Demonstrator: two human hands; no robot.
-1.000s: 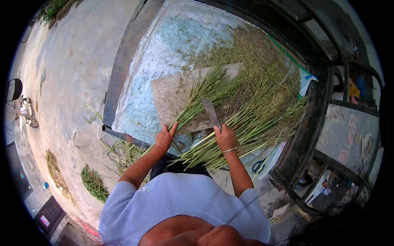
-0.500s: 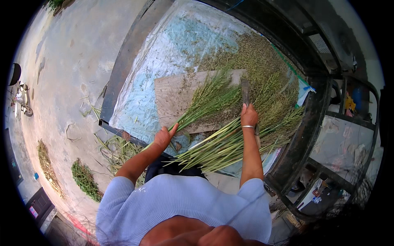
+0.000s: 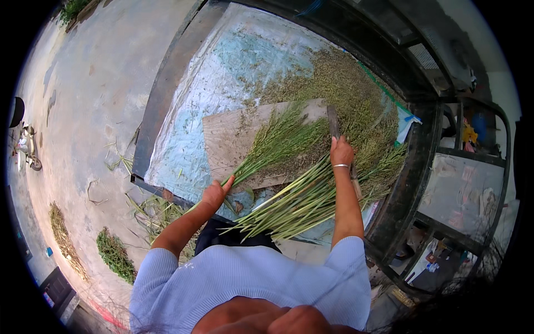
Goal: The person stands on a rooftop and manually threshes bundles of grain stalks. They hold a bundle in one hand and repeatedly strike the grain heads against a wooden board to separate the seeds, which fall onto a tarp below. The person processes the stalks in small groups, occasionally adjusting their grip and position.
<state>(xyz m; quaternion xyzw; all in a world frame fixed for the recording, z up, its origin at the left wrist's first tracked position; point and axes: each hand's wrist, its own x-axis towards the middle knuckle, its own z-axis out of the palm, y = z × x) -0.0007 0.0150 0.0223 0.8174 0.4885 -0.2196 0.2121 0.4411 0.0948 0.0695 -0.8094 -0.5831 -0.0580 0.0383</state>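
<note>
My left hand is closed around the stalks of a green bunch of seed-headed plants. The leafy tops of that bunch fan out over a wooden board. My right hand grips a long, flat, blade-like tool; its tip points away from me beside the board's right edge, and a wooden handle end shows below the wrist. Under my right forearm lies a thick pile of cut stalks, its tops to the right. Loose seed heads cover the sheet beyond the board.
A pale blue and white sheet lines a dark metal-edged bed. A black metal frame borders its right side. On the concrete at left are discarded stalks, a green plant heap and a dry stalk heap. A scooter stands far left.
The view has shifted slightly. My right hand with the blade-like tool has moved a little away and to the right relative to the board. My left hand keeps hold of the bunch, nearly still.
</note>
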